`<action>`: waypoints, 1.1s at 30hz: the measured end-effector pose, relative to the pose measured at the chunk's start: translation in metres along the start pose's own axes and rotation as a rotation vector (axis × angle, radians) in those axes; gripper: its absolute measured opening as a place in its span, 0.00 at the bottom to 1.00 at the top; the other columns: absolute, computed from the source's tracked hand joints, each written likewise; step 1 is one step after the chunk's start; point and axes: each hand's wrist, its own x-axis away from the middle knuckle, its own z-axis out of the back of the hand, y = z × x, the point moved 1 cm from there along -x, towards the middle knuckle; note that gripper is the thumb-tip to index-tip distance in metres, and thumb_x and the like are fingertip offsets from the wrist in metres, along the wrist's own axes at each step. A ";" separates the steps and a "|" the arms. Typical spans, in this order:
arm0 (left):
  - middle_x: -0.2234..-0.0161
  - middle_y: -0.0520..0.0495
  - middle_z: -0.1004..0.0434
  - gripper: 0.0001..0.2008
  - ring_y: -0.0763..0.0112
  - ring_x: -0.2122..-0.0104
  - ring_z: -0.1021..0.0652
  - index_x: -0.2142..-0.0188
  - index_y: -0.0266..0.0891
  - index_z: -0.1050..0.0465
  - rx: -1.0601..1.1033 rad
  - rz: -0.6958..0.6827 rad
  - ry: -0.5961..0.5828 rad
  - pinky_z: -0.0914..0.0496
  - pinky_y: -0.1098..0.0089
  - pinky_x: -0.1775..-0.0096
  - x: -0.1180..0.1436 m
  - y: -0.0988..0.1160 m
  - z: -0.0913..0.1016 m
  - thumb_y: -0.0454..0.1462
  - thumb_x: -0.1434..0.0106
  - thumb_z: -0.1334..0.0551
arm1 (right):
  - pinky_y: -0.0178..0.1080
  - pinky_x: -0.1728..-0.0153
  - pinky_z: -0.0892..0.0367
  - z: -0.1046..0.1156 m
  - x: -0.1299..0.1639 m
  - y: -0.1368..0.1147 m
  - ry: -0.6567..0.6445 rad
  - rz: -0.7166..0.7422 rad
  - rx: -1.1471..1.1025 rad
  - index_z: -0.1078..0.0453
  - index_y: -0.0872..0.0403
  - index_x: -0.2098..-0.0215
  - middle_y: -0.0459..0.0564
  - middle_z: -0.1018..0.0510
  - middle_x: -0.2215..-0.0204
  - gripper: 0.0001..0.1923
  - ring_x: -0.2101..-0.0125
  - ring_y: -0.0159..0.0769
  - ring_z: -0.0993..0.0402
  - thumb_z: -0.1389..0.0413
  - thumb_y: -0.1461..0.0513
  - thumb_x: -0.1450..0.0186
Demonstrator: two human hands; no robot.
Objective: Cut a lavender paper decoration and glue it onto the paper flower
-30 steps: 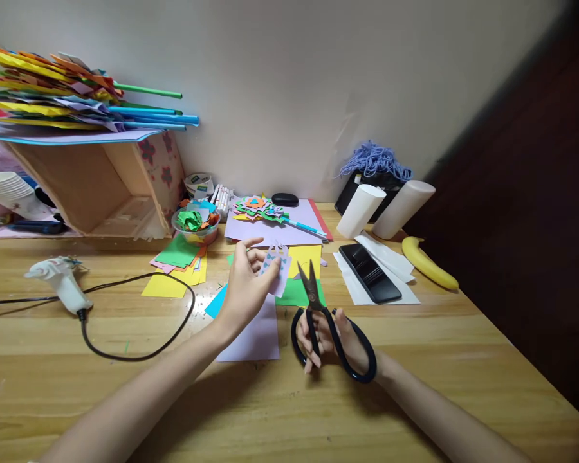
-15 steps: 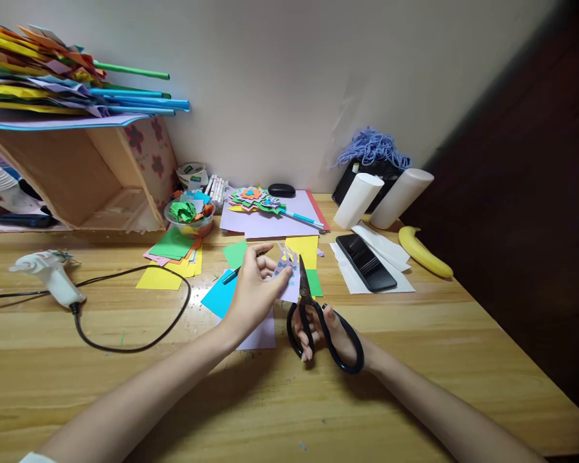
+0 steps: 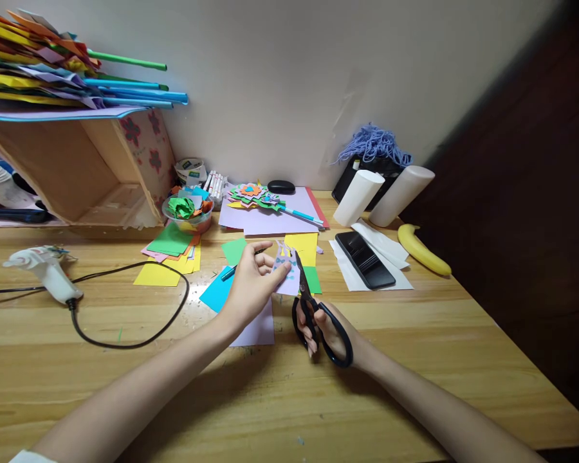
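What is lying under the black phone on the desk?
The black phone rests on white paper sheets that stick out around it on the wooden desk. Whatever lies directly beneath the phone is covered.

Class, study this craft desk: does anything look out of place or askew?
Yes. A banana lies among the craft supplies at the table's right edge, and the wooden box at the back left sits tilted, with paper stacked on it.

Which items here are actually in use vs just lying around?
In use: left hand holding paper cutout; right hand holding scissors.
Lying about: glue gun, phone, banana, white rolls, scrap bowl, yarn.
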 end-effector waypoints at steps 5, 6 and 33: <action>0.79 0.60 0.34 0.27 0.80 0.80 0.29 0.54 0.34 0.42 0.018 0.025 0.001 0.37 0.77 0.75 0.000 0.002 -0.001 0.37 0.50 0.33 | 0.29 0.88 0.41 0.000 0.000 0.000 0.037 0.010 0.023 0.43 0.54 0.73 0.39 0.40 0.83 0.35 0.87 0.24 0.43 0.52 0.32 0.52; 0.80 0.61 0.34 0.27 0.80 0.80 0.30 0.54 0.34 0.42 0.021 0.034 0.002 0.37 0.77 0.75 0.000 0.002 -0.002 0.36 0.50 0.32 | 0.29 0.88 0.41 0.000 0.000 0.001 0.043 0.013 0.027 0.43 0.54 0.73 0.39 0.40 0.83 0.35 0.87 0.24 0.43 0.51 0.32 0.52; 0.78 0.57 0.31 0.24 0.77 0.78 0.28 0.56 0.35 0.38 -0.032 0.006 0.063 0.35 0.76 0.75 -0.004 0.013 0.007 0.37 0.50 0.32 | 0.26 0.91 0.45 -0.003 0.000 -0.003 0.003 -0.121 -0.225 0.42 0.54 0.76 0.37 0.40 0.85 0.34 0.89 0.21 0.46 0.39 0.36 0.60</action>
